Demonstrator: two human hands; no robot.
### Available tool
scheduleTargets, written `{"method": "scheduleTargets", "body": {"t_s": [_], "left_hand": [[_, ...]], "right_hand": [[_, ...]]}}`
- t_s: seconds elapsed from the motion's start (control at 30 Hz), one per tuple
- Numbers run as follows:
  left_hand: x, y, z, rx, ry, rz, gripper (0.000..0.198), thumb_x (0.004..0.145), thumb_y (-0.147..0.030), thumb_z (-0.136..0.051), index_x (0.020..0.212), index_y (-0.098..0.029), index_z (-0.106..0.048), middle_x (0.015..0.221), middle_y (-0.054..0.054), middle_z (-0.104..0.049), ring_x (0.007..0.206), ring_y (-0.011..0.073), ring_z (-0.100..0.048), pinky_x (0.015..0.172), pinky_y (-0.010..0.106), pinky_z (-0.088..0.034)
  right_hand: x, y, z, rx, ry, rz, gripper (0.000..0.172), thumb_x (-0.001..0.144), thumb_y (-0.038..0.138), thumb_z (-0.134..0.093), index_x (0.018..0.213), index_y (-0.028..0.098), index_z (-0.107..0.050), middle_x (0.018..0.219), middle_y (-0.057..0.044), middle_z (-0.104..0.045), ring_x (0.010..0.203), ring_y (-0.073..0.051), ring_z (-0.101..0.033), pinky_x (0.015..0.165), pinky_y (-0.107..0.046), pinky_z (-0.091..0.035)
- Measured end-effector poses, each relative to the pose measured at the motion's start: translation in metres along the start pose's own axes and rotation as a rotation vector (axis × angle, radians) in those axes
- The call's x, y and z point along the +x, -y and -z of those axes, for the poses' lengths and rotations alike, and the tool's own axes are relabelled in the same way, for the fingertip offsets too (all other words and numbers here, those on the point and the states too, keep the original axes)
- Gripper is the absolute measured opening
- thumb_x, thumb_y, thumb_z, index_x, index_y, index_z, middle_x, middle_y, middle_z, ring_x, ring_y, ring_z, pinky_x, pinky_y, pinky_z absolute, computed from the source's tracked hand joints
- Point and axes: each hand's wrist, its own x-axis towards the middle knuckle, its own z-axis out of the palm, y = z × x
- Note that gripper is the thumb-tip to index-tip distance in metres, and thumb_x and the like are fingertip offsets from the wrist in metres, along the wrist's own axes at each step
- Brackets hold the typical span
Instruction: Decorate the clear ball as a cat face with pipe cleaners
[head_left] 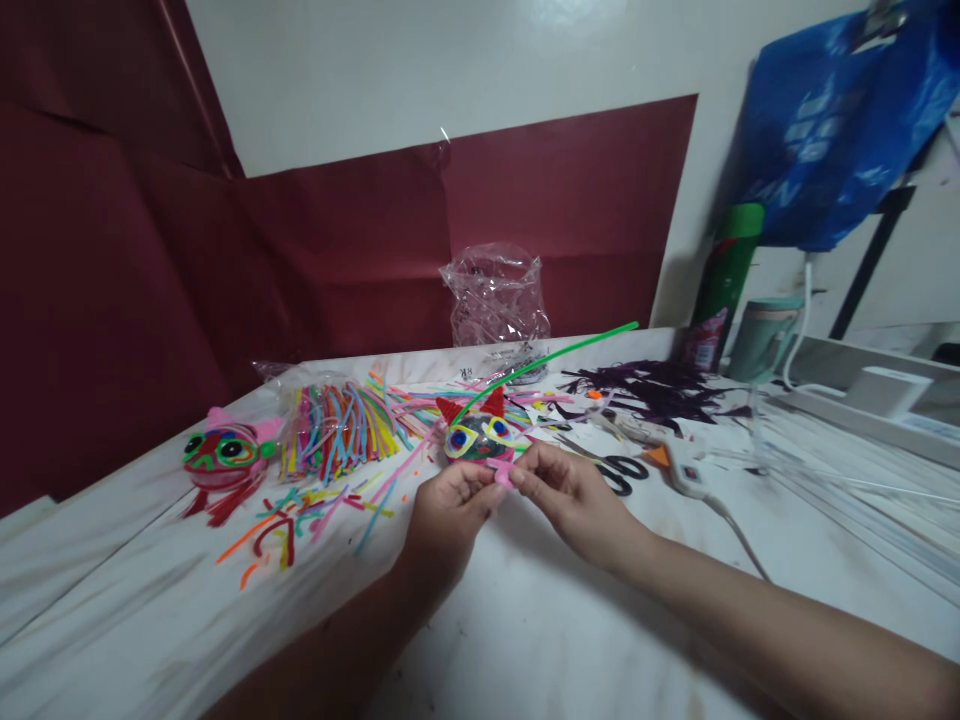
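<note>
My left hand (454, 505) and my right hand (577, 500) meet in front of me, fingertips pinched together on a small pink pipe cleaner piece (503, 474). Just behind them sits a dark craft figure (480, 448) with red pointed ears and blue-and-yellow eyes; my fingers hide its lower part. A long green pipe cleaner (555, 355) rises to the right across the figure's top. Black-handled scissors (624, 472) lie right of my right hand, beside a hot glue gun (679, 470) with an orange nozzle.
Bundled coloured pipe cleaners (341, 430) and cut scraps (300, 515) lie left, near a red-and-pink figure (223, 455). A clear plastic bag (499, 295) stands behind. Dark purple strips (660, 390), a green mug (761, 340), a green can (727, 275) and glue sticks (862, 480) are right.
</note>
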Motion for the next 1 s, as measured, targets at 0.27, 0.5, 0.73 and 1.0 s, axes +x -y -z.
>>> {"method": "scheduleTargets", "body": {"t_s": [0.27, 0.5, 0.73, 1.0], "left_hand": [[0.004, -0.012, 0.011, 0.264, -0.052, -0.378, 0.008, 0.07, -0.026, -0.065, 0.07, -0.018, -0.069, 0.074, 0.004, -0.066, 0.074, 0.0166, -0.058, 0.073, 0.027, -0.045], [0.0, -0.002, 0.008, 0.12, 0.017, -0.221, 0.02, 0.071, -0.032, -0.064, 0.06, -0.016, -0.062, 0.061, 0.001, -0.058, 0.062, 0.0132, -0.05, 0.063, 0.025, -0.039], [-0.009, -0.002, 0.004, 0.164, -0.013, -0.343, 0.02, 0.075, -0.03, -0.062, 0.061, -0.017, -0.062, 0.065, 0.002, -0.061, 0.065, 0.0146, -0.054, 0.064, 0.026, -0.041], [-0.012, -0.009, 0.003, 0.381, -0.071, -0.393, 0.017, 0.076, -0.029, -0.06, 0.063, -0.018, -0.062, 0.06, 0.001, -0.06, 0.06, 0.0143, -0.053, 0.062, 0.026, -0.042]], "right_hand": [[-0.003, 0.001, 0.001, -0.279, 0.033, 0.221, 0.028, 0.09, 0.039, -0.048, 0.069, 0.02, -0.054, 0.063, -0.001, -0.056, 0.058, -0.014, -0.049, 0.053, -0.025, -0.038], [-0.007, 0.001, -0.005, -0.09, -0.012, 0.102, 0.032, 0.087, 0.047, -0.051, 0.072, 0.02, -0.056, 0.065, -0.002, -0.059, 0.061, -0.015, -0.052, 0.057, -0.027, -0.042], [-0.012, 0.008, -0.009, 0.009, -0.056, 0.076, 0.032, 0.087, 0.047, -0.052, 0.072, 0.019, -0.056, 0.064, -0.001, -0.057, 0.059, -0.014, -0.05, 0.056, -0.026, -0.041], [-0.011, 0.006, -0.01, -0.001, -0.044, 0.035, 0.037, 0.085, 0.053, -0.051, 0.069, 0.02, -0.054, 0.063, 0.0, -0.055, 0.06, -0.014, -0.05, 0.056, -0.026, -0.042]]}}
